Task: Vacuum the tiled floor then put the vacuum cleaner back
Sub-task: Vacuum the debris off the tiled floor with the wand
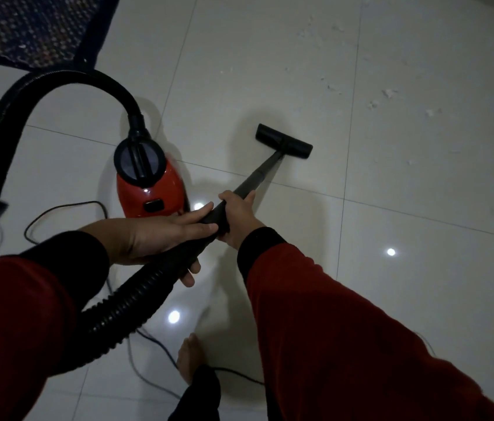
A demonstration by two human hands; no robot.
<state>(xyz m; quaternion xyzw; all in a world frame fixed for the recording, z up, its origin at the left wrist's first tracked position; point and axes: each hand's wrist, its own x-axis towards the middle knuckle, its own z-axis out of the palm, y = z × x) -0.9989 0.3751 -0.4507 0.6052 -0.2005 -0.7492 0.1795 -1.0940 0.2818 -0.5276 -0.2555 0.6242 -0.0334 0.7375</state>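
A red canister vacuum cleaner [145,186] stands on the white tiled floor [421,208], left of centre. Its black ribbed hose [57,83] arches up to the left and comes back to the handle. My left hand [160,238] grips the handle where the hose [124,302] joins it. My right hand [239,217] grips the black wand [257,174] just ahead of the left. The wand slopes down to the flat black floor head [283,141], which rests on a tile. White scraps of debris [388,94] lie scattered to the upper right of the head.
A dark patterned rug [33,28] lies at the top left. The black power cord [66,208] loops on the floor beside the canister and trails past my bare foot [189,357] at the bottom. Ceiling lights reflect off the glossy tiles.
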